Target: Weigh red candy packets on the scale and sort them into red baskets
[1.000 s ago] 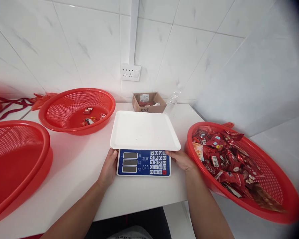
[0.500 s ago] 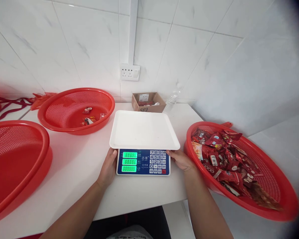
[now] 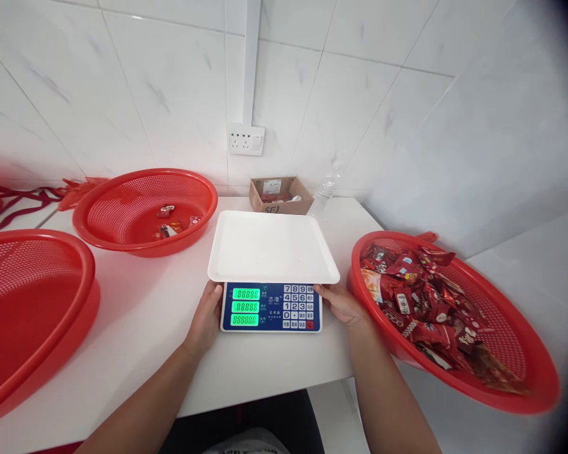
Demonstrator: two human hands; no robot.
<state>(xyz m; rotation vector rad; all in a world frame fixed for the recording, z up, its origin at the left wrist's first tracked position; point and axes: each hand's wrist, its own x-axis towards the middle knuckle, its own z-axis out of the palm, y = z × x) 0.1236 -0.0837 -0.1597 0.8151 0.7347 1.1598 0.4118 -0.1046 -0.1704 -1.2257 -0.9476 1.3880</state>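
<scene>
A digital weighing scale [image 3: 272,308] stands on the white table, its blue panel facing me and its three green displays lit. On top lies a bare white weighing tray [image 3: 272,247]. My left hand [image 3: 205,320] grips the scale's left side just below the tray's corner, with part of its fingers hidden. On the opposite side my right hand [image 3: 343,304] holds the right edge near the keypad, its fingertips partly under the tray. Close to my right forearm is a red plastic basket [image 3: 532,353] holding many red wrapped snack packets [image 3: 435,309].
A second red basket [image 3: 144,249] at the back left holds a few small packets [image 3: 170,229]. Another red basket [image 3: 82,296] is at the left edge. Behind the scale stand a cardboard box [image 3: 280,200] and a clear plastic bottle [image 3: 326,189], near a wall socket [image 3: 246,140].
The view has shifted very slightly. Both hands stay on the sides of the scale, and its displays remain lit.
</scene>
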